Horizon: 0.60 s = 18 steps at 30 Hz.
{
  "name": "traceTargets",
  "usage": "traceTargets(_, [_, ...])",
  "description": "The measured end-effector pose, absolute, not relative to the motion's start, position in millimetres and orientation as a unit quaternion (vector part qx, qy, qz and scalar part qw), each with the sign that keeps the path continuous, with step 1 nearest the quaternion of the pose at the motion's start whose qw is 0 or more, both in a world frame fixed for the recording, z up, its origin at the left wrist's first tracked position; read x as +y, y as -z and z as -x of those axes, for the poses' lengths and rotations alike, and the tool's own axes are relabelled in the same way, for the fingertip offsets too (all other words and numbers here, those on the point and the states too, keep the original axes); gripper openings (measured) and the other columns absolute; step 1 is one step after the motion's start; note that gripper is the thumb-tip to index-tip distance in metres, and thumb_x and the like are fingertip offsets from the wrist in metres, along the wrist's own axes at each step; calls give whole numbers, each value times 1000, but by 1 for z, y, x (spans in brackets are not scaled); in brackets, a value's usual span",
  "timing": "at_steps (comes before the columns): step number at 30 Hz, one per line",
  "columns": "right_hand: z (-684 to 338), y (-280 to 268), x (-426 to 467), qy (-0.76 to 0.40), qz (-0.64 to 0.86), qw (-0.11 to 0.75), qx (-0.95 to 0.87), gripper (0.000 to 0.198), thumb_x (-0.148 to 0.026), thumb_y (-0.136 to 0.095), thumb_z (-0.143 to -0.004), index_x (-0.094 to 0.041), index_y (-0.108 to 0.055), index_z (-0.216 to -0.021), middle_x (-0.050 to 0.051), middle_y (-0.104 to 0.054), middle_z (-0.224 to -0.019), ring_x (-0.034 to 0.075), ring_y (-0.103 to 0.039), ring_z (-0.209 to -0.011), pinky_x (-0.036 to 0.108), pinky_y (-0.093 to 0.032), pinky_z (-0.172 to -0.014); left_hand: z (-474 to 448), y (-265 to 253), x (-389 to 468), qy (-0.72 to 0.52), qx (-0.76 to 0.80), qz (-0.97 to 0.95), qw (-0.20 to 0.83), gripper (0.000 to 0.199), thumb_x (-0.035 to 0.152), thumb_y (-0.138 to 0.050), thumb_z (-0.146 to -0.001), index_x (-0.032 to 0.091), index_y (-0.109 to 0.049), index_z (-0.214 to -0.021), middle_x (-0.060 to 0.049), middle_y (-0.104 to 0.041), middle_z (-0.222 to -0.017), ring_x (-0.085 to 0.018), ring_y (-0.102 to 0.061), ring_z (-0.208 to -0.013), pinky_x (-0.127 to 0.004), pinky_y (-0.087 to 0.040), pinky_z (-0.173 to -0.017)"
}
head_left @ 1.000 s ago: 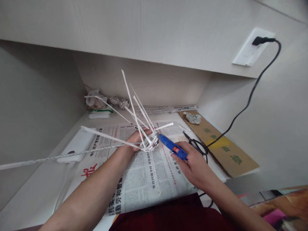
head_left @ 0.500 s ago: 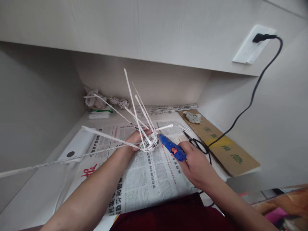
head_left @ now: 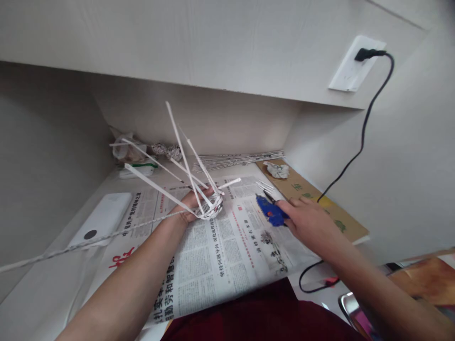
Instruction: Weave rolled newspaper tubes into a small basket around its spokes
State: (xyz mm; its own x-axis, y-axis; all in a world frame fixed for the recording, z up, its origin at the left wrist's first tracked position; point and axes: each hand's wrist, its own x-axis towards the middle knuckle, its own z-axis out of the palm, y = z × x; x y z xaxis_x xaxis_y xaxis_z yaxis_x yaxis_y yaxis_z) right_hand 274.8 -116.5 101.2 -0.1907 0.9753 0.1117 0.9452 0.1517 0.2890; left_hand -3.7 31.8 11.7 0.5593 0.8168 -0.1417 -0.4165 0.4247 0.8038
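Note:
My left hand [head_left: 194, 201] is closed around a small round weave of paper strips [head_left: 213, 207]. Long white paper strips [head_left: 179, 142] stick up and outward from it, and one long twisted strip [head_left: 117, 233] runs off to the left. To the right, my right hand [head_left: 309, 225] is closed on the back end of a blue glue gun [head_left: 268, 210], low over the newspaper [head_left: 227, 265]. The gun's nozzle points away from the weave. Scissors [head_left: 269, 195] lie by the gun, their handles hidden under the hand.
Thin paper sticks [head_left: 241, 160] lie along the back wall beside a woven piece [head_left: 167, 151] and a plastic bag [head_left: 128, 149]. A white box-like object [head_left: 103, 215] is at left. Crumpled paper [head_left: 276, 170] rests on cardboard [head_left: 302, 192]. A black cord [head_left: 362, 142] hangs from the socket.
My right hand has carried the glue gun away from the weave, rightward to beside the scissors. My left hand keeps hold of the weave. The view has shifted slightly.

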Motion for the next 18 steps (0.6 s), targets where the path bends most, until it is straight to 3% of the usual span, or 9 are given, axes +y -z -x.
traceTargets(3, [-328,-89,-106,-179,-685,75,703,25,-24,-50,-91,-17,-60,-113,13,-69,-92,28,-60,-88,37,-38,-79,6,-12,34,-400,269,-368,795,11,19,-73,-78,10,-69,-84,-7,-72,-70,-16,-68,-55,-22,-55,-48])
traceTargets(7, [-392,-69,-94,-189,-769,102,603,40,-28,-49,-92,-11,-54,-127,19,-70,-101,32,-62,-93,38,-40,-79,6,-9,39,-414,244,-367,796,10,20,-72,-79,11,-70,-82,-6,-72,-69,-15,-66,-52,-22,-55,-47])
traceTargets(14, [-422,-37,-61,-158,-795,16,585,50,-23,-41,-93,-5,-44,-140,24,-67,-109,31,-62,-98,41,-41,-88,9,-11,41,-450,212,-332,802,11,21,-73,-79,11,-68,-82,-6,-71,-69,-16,-68,-56,-23,-56,-51])
traceTargets(18, [-380,-49,-53,-198,-798,-39,567,46,-31,-45,-92,-8,-55,-130,26,-64,-112,41,-57,-105,52,-41,-84,11,-10,45,-495,210,-292,791,12,20,-73,-79,12,-66,-85,-5,-72,-74,-14,-68,-57,-21,-56,-52])
